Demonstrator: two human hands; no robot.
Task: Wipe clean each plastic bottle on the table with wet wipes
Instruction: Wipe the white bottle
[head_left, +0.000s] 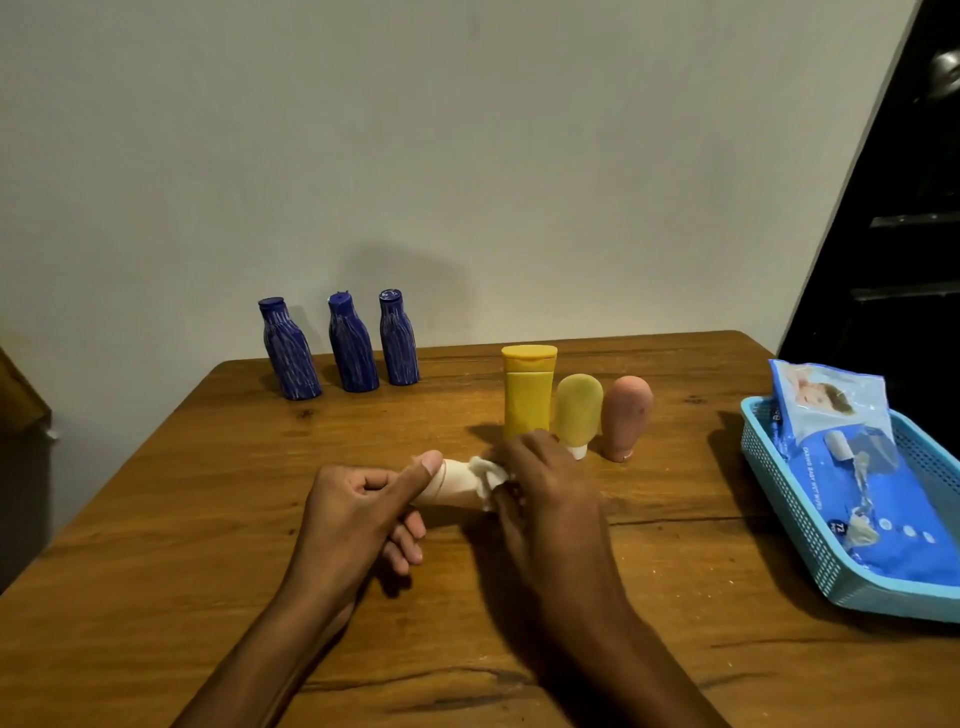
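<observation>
Wooden table (208, 545): left hand (358, 514) grips a pale cream bottle (452, 486), right hand (545, 483) clutching a crumpled white wipe (485, 473).

Left hand (358, 512) grips a pale bottle (451, 484) (lying sideways) — right hand (545, 483) presses a wipe (485, 475) on it.

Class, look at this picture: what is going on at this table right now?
A person is wiping a small pale bottle. The left hand grips it while the right hand rubs a white wipe round it. Three blue bottles stand at the back of the table. A yellow bottle, a pale yellow tube and a pink tube stand just behind the hands. The wipes pack lies in a blue basket on the right.
</observation>
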